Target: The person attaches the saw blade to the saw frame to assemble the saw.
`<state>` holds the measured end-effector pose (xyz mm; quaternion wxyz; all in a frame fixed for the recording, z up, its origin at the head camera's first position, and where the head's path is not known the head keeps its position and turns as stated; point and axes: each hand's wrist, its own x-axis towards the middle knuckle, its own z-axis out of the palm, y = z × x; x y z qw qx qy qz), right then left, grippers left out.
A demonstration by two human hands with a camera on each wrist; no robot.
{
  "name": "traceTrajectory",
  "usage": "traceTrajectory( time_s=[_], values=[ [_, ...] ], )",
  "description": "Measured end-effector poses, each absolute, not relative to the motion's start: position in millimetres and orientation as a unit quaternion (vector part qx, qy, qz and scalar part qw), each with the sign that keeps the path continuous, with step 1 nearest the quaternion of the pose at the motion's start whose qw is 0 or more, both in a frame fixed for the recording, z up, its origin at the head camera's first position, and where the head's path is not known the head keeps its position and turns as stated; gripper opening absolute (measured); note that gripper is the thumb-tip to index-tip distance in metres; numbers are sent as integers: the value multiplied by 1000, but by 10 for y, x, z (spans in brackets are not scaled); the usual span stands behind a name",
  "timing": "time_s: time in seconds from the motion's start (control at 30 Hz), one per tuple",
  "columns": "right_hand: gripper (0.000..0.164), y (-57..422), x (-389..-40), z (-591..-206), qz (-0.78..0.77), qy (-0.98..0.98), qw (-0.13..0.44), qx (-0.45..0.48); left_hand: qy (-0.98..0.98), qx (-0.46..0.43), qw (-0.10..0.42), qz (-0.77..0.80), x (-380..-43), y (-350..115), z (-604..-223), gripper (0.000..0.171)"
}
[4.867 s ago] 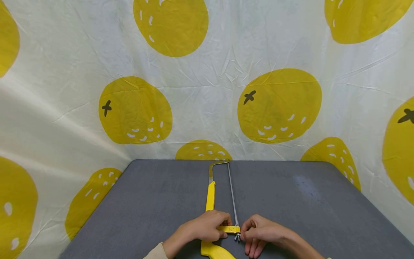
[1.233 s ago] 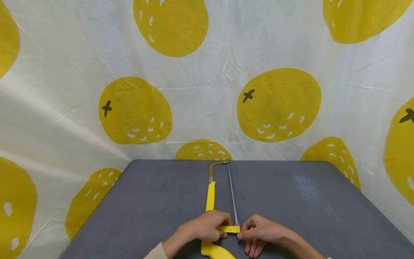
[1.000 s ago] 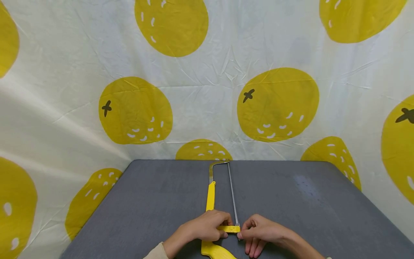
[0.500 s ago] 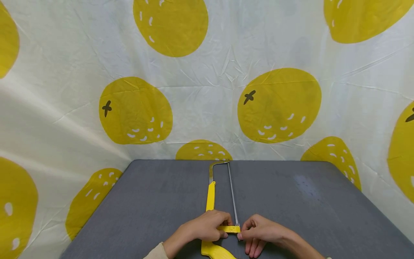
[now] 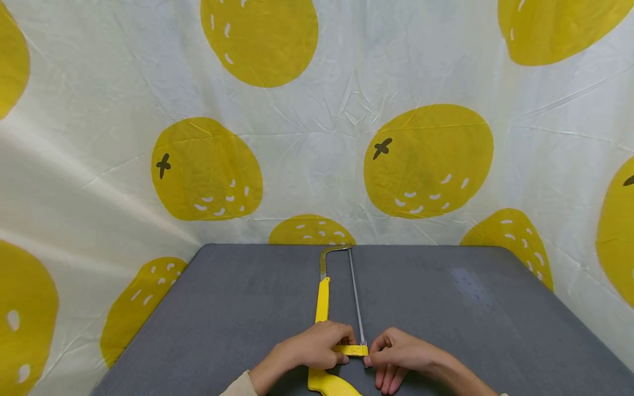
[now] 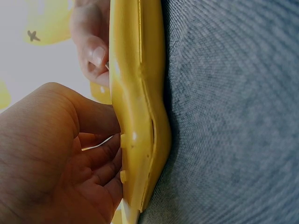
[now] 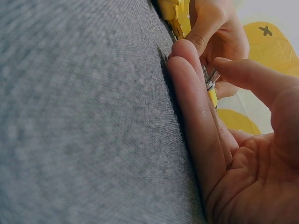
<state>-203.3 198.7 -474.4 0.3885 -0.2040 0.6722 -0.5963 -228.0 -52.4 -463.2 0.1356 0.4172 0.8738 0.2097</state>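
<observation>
A hacksaw [image 5: 322, 300] with a yellow frame lies on the table, its handle [image 5: 334, 383] toward me. The thin blade [image 5: 355, 291] runs along its right side. My left hand [image 5: 322, 344] reaches over the frame and grips the yellow cross arm [image 5: 354, 350] between thumb and fingers. At that arm's right end, the thumb and index finger of my right hand [image 5: 403, 352] pinch the metal wing nut [image 7: 210, 84], mostly covered in the head view. The other right fingers lie along the table in the right wrist view.
The grey table [image 5: 238, 308] extends around the saw, with a pale worn patch [image 5: 468, 283] at right. A white curtain [image 5: 317, 165] printed with yellow fruit hangs right behind the table's far edge and along its sides.
Since the oldest frame my right thumb has come in over the wing nut, which showed uncovered then. During the last second, hands and hacksaw stay in place.
</observation>
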Motion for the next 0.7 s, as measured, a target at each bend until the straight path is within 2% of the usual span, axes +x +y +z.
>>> traceTrajectory(
  time_s=[0.7],
  values=[
    [24, 2004, -2040, -4756, -599, 662, 398, -211, 877, 406, 143, 215, -2279, -503, -4665, 15]
  ],
)
